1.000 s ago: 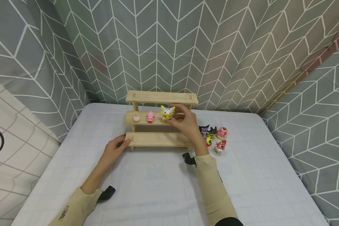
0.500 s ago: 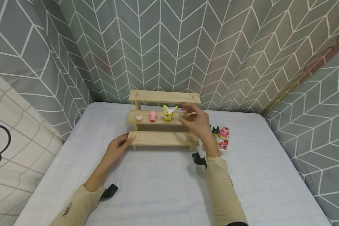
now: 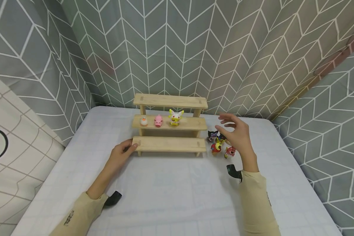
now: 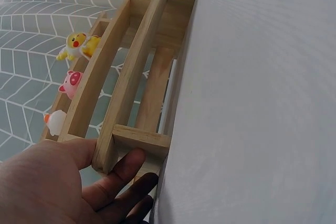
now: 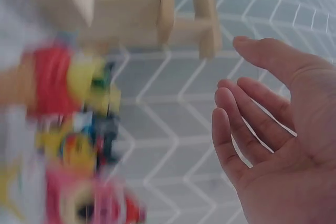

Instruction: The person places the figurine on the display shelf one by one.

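A three-step wooden display stand (image 3: 169, 144) is on the table, and my left hand (image 3: 122, 154) grips its bottom step at the left end. In the left wrist view the thumb is over the board's end (image 4: 105, 150) and the fingers bend below it. On the middle step stand a small white figure (image 3: 144, 121) with an orange top, a pink pig figurine (image 3: 158, 121) and a white-and-yellow long-eared figurine (image 3: 175, 118). My right hand (image 3: 237, 134) hovers, fingers parted and holding nothing, by several figurines right of the stand. Among them are a red-and-yellow one (image 3: 215, 148) and a pink-and-red one (image 3: 230, 151).
A dark purple figurine (image 3: 212, 135) stands close to the stand's right end, within the group. A pale cloth covers the table (image 3: 165, 190). Behind it hangs a grey curtain (image 3: 171, 49) with white zigzag lines. The right wrist view blurs the figurines.
My right hand has let go of the white-and-yellow figurine, leaving it on the middle step, and has moved right to the figurine group. The left hand keeps its grip on the stand.
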Demonstrator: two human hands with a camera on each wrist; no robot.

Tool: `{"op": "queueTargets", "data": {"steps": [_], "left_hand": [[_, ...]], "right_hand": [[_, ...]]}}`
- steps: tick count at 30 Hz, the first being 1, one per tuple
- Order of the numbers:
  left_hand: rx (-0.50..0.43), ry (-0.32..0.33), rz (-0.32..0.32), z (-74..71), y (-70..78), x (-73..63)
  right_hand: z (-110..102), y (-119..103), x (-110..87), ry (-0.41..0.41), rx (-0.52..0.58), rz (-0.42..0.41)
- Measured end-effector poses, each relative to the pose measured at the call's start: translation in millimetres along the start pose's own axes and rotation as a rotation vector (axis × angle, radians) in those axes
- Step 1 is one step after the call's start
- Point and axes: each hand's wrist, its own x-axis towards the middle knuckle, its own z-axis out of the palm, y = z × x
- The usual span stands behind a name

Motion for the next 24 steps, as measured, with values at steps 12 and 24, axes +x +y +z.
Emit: {"op": "queueTargets", "data": {"steps": [12, 24], "left_hand": [[-0.006, -0.013, -0.016, -0.9, -0.4, -1.8], [-0.016, -0.008, -0.001, 1.1, 2.3, -2.3]], "right_hand": [[-64.9, 46.9, -20.4, 0.093, -0.138, 0.087], [-82.8, 66.4, -35.0, 0.048, -0.237, 0.146]]}}
